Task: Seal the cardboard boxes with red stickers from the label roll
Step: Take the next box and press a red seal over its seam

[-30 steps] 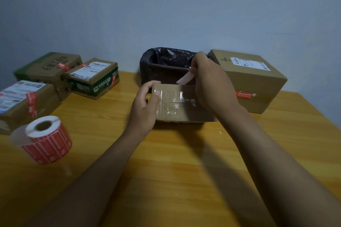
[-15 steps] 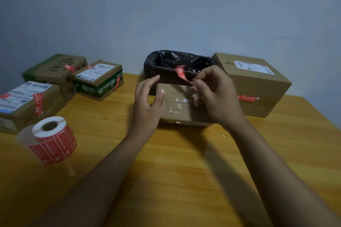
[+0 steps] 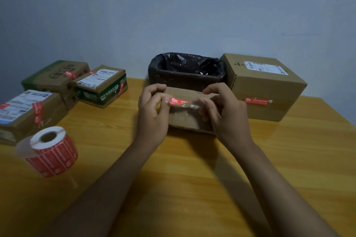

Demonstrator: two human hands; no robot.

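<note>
- My left hand [image 3: 152,113] and right hand [image 3: 223,111] pinch the narrow red paper sticker [image 3: 180,101], stretched over the small brown cardboard box [image 3: 189,121].
- Four neighbouring boxes apparently sealed; this one not yet.

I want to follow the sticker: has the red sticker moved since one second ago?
Yes. The red sticker came down from in front of the black-lined bin, and both hands stretch it before the small box.

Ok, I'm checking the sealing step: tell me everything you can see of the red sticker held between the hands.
The red sticker is a narrow strip, red with white print, pale and glossy at its right end. It is stretched roughly level, sagging slightly, in front of the small cardboard box. The left hand pinches its left end, the right hand its right end. Whether it touches the box yet cannot be told.
</note>
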